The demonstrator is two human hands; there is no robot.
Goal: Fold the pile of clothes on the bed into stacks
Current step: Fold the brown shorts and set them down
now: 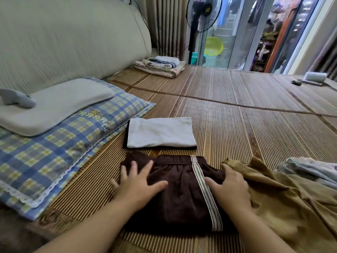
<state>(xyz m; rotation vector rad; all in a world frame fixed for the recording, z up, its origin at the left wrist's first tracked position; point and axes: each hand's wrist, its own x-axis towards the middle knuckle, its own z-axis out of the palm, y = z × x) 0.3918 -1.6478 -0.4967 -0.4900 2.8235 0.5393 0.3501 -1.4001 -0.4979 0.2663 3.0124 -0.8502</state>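
Both hands lie flat on the brown shorts [182, 194]. The left hand [138, 181] presses on the left side of the shorts. The right hand [231, 187] presses on their right side, next to the striped band. The fingers are straight and spread apart, so there is no grip on the cloth. The hands only push down.

The shorts look folded into a small block on the bed [237, 125], right in front of the person. I think this is the smoothing step, so this piece is nearly done.

Just behind the shorts lies a white folded piece [160, 132]. It looks finished. A tan piece [291, 207] touches the right side of the shorts, and it is loose and crumpled. Further right of the shorts is a pale grey piece [310, 170], and it looks unfolded too. So my guess is one done, one almost done, and at least two left.
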